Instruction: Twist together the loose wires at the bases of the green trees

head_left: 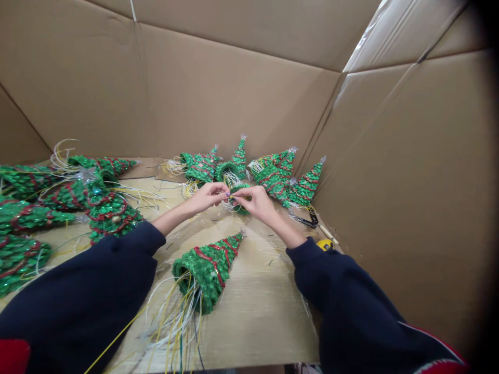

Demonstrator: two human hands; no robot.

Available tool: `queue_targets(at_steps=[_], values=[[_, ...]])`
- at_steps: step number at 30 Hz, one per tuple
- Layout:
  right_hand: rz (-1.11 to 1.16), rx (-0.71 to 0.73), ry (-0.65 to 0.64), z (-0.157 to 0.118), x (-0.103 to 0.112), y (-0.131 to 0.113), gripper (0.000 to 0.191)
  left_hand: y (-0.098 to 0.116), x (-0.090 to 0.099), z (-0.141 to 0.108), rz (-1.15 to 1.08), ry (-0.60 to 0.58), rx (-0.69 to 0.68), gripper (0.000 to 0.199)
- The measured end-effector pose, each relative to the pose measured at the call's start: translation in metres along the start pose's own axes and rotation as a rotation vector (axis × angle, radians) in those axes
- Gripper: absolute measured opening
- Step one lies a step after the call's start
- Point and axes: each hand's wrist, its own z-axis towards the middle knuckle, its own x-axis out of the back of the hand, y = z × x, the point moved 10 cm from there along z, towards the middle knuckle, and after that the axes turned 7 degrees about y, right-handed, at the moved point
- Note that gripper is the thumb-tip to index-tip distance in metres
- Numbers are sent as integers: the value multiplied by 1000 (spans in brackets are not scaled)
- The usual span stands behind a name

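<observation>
A green sequined cone tree (240,209) trails pale wires (229,204), pinched tight between the left hand (208,196) and right hand (255,203).

Left hand (208,197) and right hand (255,203) reaching in from either side, fingertips (226,191) pinched close together at centre, bare forearms (171,221) angled inward, dark navy sleeves (78,291) ending below the wrists

Tree (239,210) between left hand (208,197), right hand (255,203)

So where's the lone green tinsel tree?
In the head view, the lone green tinsel tree lies on the cardboard sheet, just below the right hand, wires trailing toward the camera.
</observation>
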Motion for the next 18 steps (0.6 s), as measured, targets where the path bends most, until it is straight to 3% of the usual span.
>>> queue_targets(at_steps=[8, 14, 18], values=[[-9, -51, 28, -2, 4, -2, 15, 14, 2, -2, 119, 20, -90, 26], [18, -47, 13, -5, 9, -11, 15, 18, -2, -6, 133, -27, -73, 24], [73, -118, 99, -8, 23, -1, 14, 29, 4, -20, 214, -26, -81, 32]])
